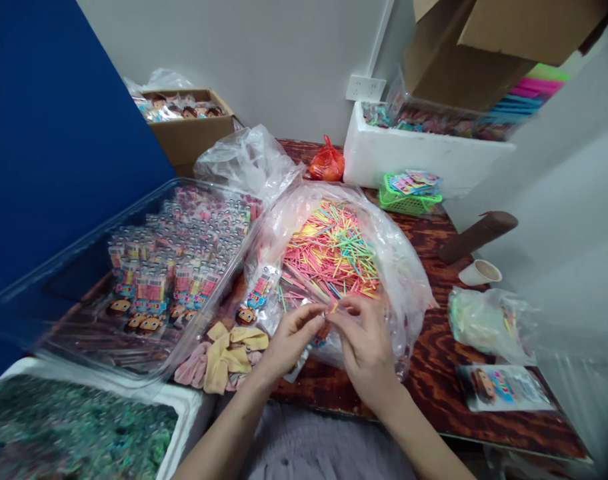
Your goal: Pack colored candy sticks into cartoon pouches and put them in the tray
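Observation:
My left hand [297, 337] and my right hand [364, 340] meet in front of a large clear plastic bag [401, 260] heaped with thin coloured sticks [334, 253]. Both hands are closed in a pinch at the mouth of a small clear packet [320, 333], whose printed lower part shows between them. A bit of pink and yellow shows at the fingertips, too small to make out fully. Left of my left hand lies another printed packet [258, 293] with a cartoon face. Yellow and pink cloths [227, 357] lie beside my left forearm.
A clear tub [184, 363] of filled packets [151, 287] stands at left, above a white foam box [191, 407]. On the right are a paper cup [479, 272], a brown cylinder [477, 237], a bagged bundle [484, 320] and flat packets [504, 387]. A green basket [407, 201] sits behind.

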Available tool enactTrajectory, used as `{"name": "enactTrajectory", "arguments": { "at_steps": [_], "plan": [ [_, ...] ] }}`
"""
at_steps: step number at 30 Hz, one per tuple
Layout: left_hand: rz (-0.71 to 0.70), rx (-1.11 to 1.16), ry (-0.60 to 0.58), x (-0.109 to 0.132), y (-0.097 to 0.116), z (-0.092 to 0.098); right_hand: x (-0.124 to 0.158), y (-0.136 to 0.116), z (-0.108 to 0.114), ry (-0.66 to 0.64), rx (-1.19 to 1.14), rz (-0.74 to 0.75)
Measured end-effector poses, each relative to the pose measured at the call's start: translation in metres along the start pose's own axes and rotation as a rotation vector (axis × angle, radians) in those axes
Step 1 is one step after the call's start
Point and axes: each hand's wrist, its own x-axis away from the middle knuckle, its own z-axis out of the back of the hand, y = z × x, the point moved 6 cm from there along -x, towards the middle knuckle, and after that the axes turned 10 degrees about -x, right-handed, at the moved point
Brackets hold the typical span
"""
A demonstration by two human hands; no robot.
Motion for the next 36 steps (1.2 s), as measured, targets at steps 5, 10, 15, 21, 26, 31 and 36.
{"name": "enactTrajectory", "arguments": {
  "at_steps": [5,10,15,21,26,31,36],
  "plan": [
    [0.003,-0.080,-0.071,-0.004,0.002,0.003,0.002,0.000,-0.001,-0.042,-0.015,0.025],
    [0.028,-0.024,-0.019,-0.006,0.003,0.004,-0.001,0.011,0.006,-0.050,-0.123,-0.111],
    [0.046,-0.029,0.029,-0.005,0.001,-0.001,-0.002,0.010,0.005,-0.127,-0.090,-0.083],
    [0.018,-0.047,0.099,-0.003,0.003,-0.001,-0.004,0.015,-0.003,-0.247,-0.166,-0.180],
    [-0.088,-0.069,0.187,-0.003,0.009,0.005,-0.009,0.008,-0.001,-0.172,-0.121,-0.176],
    [-0.137,-0.067,0.199,-0.003,0.012,0.010,-0.008,0.009,-0.014,-0.204,-0.143,-0.184],
    [-0.007,-0.008,0.017,0.000,0.008,0.008,-0.010,0.005,-0.013,-0.074,-0.196,-0.180]
  ]
}}
